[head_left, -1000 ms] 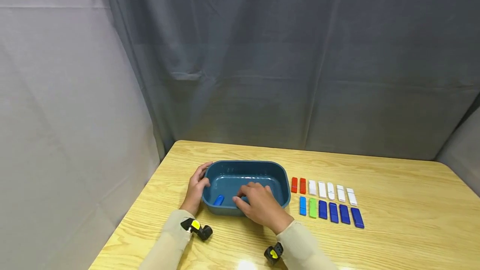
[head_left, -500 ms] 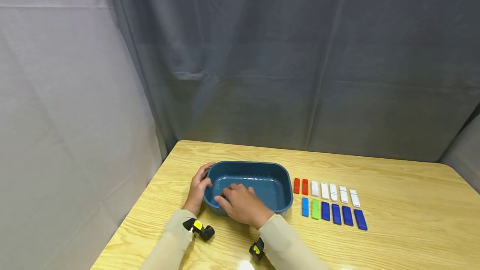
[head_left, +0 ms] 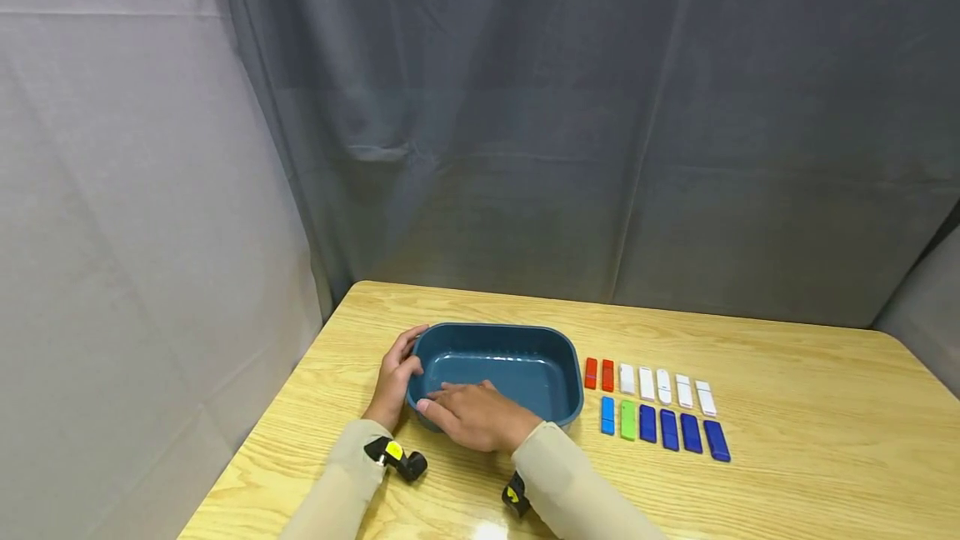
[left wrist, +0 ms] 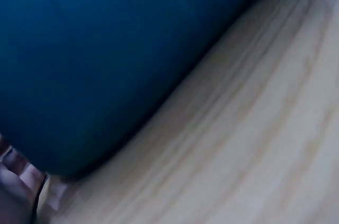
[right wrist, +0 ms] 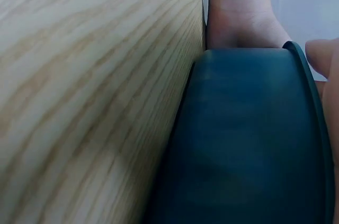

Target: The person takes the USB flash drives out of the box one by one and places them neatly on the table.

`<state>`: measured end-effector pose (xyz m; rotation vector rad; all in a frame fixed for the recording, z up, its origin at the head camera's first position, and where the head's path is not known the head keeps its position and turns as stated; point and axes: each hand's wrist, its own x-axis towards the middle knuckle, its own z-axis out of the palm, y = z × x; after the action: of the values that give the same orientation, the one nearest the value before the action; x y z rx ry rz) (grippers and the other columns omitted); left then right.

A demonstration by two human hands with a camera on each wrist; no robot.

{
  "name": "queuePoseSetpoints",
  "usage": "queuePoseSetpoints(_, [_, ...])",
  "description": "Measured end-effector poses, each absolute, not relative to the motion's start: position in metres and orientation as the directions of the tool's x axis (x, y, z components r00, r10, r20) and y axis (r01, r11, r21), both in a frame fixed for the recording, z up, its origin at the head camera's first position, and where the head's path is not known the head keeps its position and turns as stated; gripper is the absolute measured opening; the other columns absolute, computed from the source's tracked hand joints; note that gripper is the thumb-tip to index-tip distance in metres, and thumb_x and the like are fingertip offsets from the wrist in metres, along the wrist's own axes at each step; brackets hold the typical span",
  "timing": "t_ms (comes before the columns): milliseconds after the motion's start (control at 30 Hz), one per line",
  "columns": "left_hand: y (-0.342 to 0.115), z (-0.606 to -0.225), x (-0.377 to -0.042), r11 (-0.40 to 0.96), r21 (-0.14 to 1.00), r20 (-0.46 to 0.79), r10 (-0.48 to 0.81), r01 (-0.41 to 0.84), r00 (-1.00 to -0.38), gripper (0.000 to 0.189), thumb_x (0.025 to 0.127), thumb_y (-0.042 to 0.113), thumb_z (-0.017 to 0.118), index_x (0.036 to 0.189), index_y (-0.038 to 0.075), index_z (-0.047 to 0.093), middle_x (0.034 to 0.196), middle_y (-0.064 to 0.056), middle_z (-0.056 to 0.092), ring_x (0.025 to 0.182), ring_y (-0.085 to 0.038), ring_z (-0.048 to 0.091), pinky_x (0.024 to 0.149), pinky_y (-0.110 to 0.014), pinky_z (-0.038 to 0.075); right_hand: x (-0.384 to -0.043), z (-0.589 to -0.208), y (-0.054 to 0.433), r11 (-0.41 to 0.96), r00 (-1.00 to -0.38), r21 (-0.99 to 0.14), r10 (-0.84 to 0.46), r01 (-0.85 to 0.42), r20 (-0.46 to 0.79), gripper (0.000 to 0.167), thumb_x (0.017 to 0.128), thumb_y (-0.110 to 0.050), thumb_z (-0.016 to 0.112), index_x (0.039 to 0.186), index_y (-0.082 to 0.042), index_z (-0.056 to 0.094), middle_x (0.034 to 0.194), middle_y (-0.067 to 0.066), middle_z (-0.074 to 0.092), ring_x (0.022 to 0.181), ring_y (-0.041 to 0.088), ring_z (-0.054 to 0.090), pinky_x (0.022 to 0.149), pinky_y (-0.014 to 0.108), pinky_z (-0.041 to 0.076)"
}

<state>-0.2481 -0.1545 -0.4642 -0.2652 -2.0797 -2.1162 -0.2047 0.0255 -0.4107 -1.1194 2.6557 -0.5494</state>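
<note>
A dark teal plastic basin [head_left: 536,382] stands on the wooden table, its wall [left wrist: 106,70] large in the left wrist view. My left hand [head_left: 394,380] holds the basin's left end, thumb at the rim and fingers along the outside. Over the front left part reaches my right hand [head_left: 480,417], thumb stretched out near the front rim. Its fingertips point down into the basin and are mostly hidden, so I cannot tell whether they pinch anything. In the right wrist view the right thumb [right wrist: 322,57] shows beside the rim, with the left wrist [right wrist: 241,20] beyond.
Right of the basin lie two rows of small capped sticks like USB flash drives. Red ones [head_left: 607,375] and white ones [head_left: 647,383] form the back row. In front are a light blue one [head_left: 607,416], a green one [head_left: 627,420] and several dark blue ones [head_left: 670,430]. Grey curtains [head_left: 480,148] hang behind.
My right hand has moved left inside the basin to the front left corner, flattening somewhat. The blue stick seen there earlier is now hidden under it. My left hand stays on the basin.
</note>
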Motion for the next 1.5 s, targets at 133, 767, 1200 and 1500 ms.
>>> queuePoseSetpoints(133, [-0.152,-0.452,-0.238,0.013,0.972,0.233,0.025,0.233,-0.972,0.061,0.079,-0.012,0.043,0.139,-0.002,0.046,0.135,-0.026,0.050,0.123,-0.040,0.046,0.092,-0.030,0.038,-0.204,-0.413,0.026,0.632,-0.679,-0.399,-0.734,-0.664,-0.031,0.067,0.099,-0.058,0.017,0.132,-0.019,0.061,0.136,0.003,0.056,0.131,0.023,0.046,0.102,0.060,0.030])
queuePoseSetpoints(767, [-0.151,-0.458,-0.244,0.020,0.978,0.209,0.037,0.210,-0.977,0.062,0.079,-0.011,0.044,0.140,0.001,0.046,0.136,-0.021,0.051,0.124,-0.033,0.047,0.092,-0.031,0.037,-0.200,-0.419,0.032,0.616,-0.675,-0.314,-0.726,-0.722,0.130,0.059,0.100,-0.055,0.028,0.095,-0.021,0.076,0.080,-0.009,0.055,0.070,0.007,0.050,0.063,0.029,0.042])
queuePoseSetpoints(1200, [-0.151,-0.476,-0.255,0.000,0.966,0.257,-0.028,0.258,-0.966,0.066,0.073,-0.007,0.045,0.137,0.008,0.052,0.130,-0.015,0.057,0.117,-0.029,0.051,0.090,-0.028,0.038,-0.199,-0.419,0.033,0.594,-0.674,-0.362,-0.722,-0.719,0.155,0.048,0.099,-0.051,0.036,0.079,-0.023,0.069,0.069,-0.013,0.052,0.061,0.003,0.050,0.059,0.027,0.042])
queuePoseSetpoints(1500, [-0.155,-0.464,-0.249,-0.008,0.975,0.223,0.003,0.223,-0.975,0.064,0.078,-0.013,0.043,0.139,0.004,0.048,0.135,-0.020,0.052,0.122,-0.034,0.047,0.090,-0.027,0.037,-0.200,-0.417,0.036,0.520,-0.637,-0.404,-0.731,-0.753,0.245,0.033,0.096,-0.043,0.048,0.090,-0.020,0.071,0.077,-0.014,0.058,0.069,0.002,0.053,0.065,0.023,0.045])
